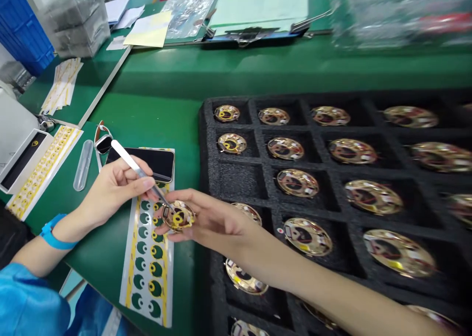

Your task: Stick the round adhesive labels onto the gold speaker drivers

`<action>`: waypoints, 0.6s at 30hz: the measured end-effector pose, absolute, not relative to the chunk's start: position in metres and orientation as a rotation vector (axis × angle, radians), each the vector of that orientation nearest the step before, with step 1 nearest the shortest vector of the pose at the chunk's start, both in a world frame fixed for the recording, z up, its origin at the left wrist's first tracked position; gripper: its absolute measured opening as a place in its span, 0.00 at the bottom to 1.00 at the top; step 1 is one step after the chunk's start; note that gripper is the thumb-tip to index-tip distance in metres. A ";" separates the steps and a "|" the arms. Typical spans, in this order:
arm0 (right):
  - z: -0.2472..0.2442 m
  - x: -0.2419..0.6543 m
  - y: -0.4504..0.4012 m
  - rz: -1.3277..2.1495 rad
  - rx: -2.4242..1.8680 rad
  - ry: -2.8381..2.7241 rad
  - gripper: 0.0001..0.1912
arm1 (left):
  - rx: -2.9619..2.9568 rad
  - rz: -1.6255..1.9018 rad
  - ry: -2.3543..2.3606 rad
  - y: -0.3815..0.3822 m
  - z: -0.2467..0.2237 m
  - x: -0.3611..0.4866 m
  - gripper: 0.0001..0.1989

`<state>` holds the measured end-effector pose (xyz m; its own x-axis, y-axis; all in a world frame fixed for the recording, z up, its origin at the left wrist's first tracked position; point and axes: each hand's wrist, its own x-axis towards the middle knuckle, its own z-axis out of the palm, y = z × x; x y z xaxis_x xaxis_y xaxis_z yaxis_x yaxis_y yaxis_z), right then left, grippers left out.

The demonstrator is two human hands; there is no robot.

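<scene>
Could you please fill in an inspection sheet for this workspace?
Surface: green tabletop, slightly glossy.
Job's things: tweezers, tip at a gold round part; black foam tray with similar parts; sticker sheet beside the tray.
Clutter: smartphone over the sheet's far end; smartwatch and clear plastic case nearby.
Hands: left hand pinches the tweezers; right hand holds the gold round part in its fingers.
Cables: nothing seen.
Surroundings: clipboard and blue crate behind.
</scene>
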<state>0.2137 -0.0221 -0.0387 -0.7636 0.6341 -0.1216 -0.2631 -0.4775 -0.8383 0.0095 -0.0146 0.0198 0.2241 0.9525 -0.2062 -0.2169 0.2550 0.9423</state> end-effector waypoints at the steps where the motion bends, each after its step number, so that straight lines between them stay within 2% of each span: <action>1: -0.038 0.214 -0.023 2.241 -0.590 -1.177 0.21 | 0.939 0.993 0.995 -0.015 0.016 0.008 0.11; 8: -0.032 0.218 -0.028 2.295 -0.629 -1.230 0.18 | 0.966 0.944 1.008 -0.018 0.013 0.006 0.10; 14: -0.027 0.224 -0.029 2.305 -0.835 -1.324 0.29 | 1.056 0.926 1.087 -0.018 0.018 0.010 0.10; 18: -0.027 0.225 -0.030 2.302 -0.788 -1.333 0.30 | 1.075 0.919 1.086 -0.017 0.016 0.011 0.11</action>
